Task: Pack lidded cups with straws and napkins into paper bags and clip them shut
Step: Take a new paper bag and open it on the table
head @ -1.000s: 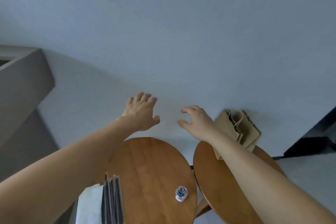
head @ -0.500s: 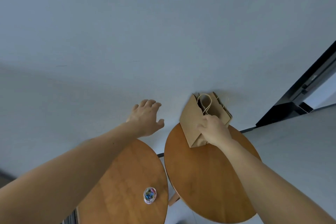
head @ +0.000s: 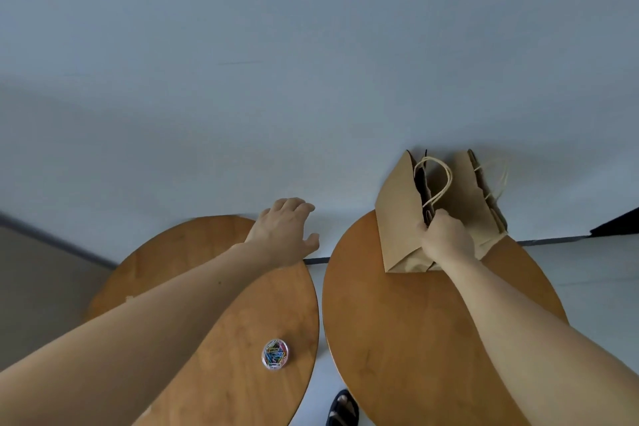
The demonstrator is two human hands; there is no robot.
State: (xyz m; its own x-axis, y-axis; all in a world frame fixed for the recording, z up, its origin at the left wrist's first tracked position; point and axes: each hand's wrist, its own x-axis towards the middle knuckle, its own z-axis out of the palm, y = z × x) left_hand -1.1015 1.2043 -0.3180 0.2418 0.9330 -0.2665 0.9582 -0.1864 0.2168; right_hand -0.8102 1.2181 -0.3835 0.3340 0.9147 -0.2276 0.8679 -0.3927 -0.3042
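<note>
Head view, two round tables [head: 432,339], one clip tub [head: 275,353], right hand [head: 446,239] gripping bags [head: 397,218]

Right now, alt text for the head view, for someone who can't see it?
The right hand grips a brown paper bag in a bunch standing against the wall at the back of the right round table. The left hand hovers open over the left table, where a clear tub of coloured paper clips sits.

Bare wood is left on the right round wooden tabletop [head: 432,339] before the brown paper bags [head: 397,228], which are hemmed behind by the pale wall [head: 311,79].
</note>
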